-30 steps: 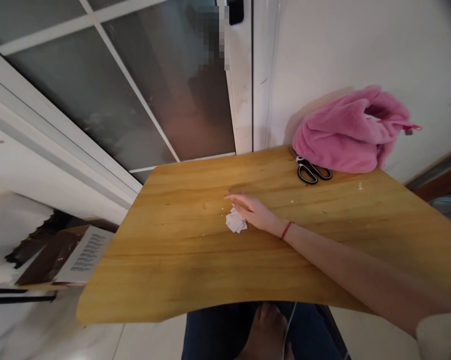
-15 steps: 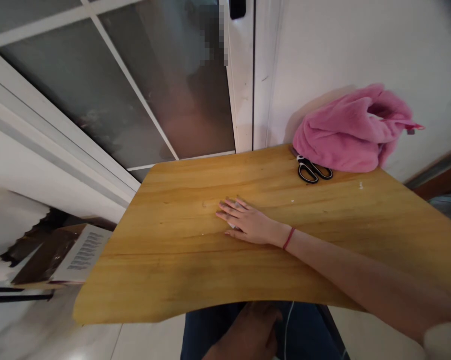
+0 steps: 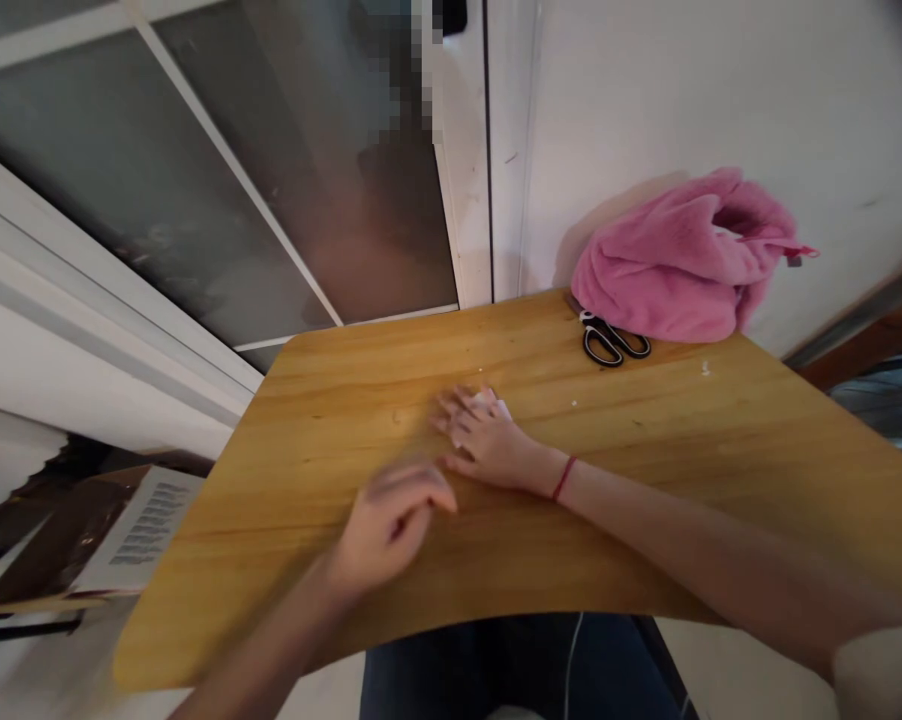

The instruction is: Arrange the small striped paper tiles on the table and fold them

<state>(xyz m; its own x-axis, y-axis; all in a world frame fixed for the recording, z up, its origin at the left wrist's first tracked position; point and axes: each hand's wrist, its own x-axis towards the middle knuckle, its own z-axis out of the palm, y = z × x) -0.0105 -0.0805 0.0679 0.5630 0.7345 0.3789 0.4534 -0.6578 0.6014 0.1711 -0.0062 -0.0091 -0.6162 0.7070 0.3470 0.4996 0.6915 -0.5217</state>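
My right hand (image 3: 485, 440) lies on the wooden table (image 3: 286, 520) with its fingers spread, its fingertips blurred. Under and between those fingers shows a small white piece (image 3: 502, 408), perhaps paper, mostly covered by the hand. A red cord bracelet (image 3: 563, 480) circles the right wrist. Just left of and nearer than that hand, my left hand (image 3: 387, 525) is over the table, its fingers curled in loosely and smeared by motion. Nothing shows in it.
At the back right, black-handled scissors (image 3: 614, 340) lie beside a pink plush bag (image 3: 668, 265) against the wall. Tiny white scraps (image 3: 705, 369) dot the tabletop. A glass-paned door (image 3: 271, 180) stands behind the table. Left of it is an open cardboard box (image 3: 143, 530).
My left hand has risen from my lap to over the table, close to my right hand. More of the white piece shows at the right hand's far side. The view has shifted slightly.
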